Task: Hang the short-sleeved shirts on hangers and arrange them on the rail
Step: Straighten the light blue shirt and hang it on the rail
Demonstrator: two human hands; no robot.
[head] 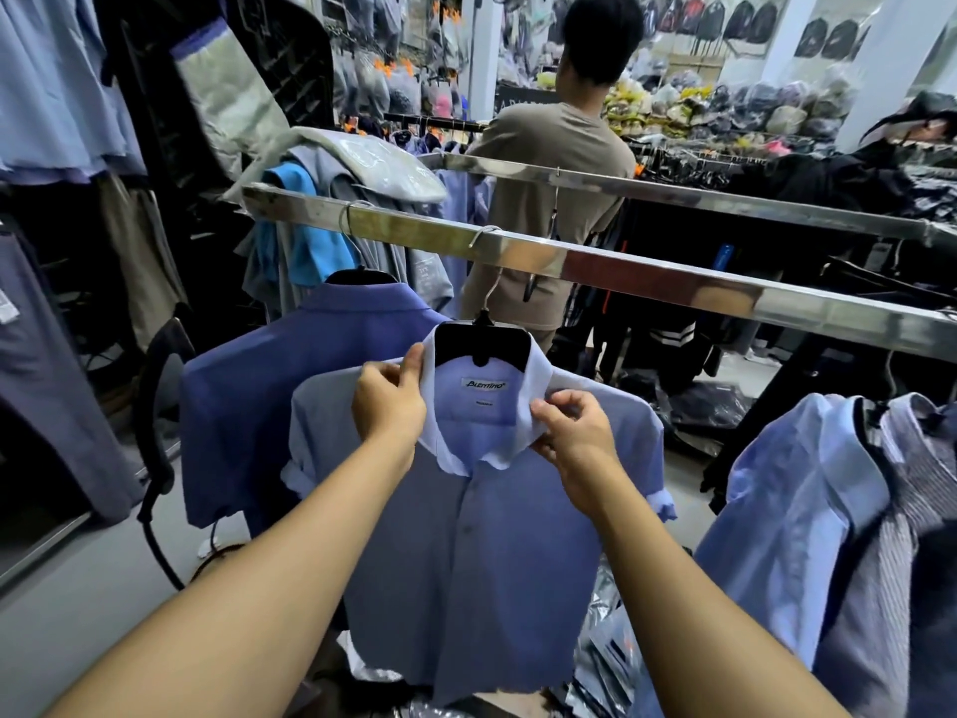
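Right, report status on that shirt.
Left hand, right hand pinch collar. Light blue shirt on black hanger, hooked over rail. Darker blue shirt beside it.

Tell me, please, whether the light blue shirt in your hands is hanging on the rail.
Hanging: its hanger is hooked over the rail; left hand and right hand pinch the collar.

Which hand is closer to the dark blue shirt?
Left. The left hand pinches the collar right beside the dark blue shirt; the right hand pinches the collar's other side, farther away.
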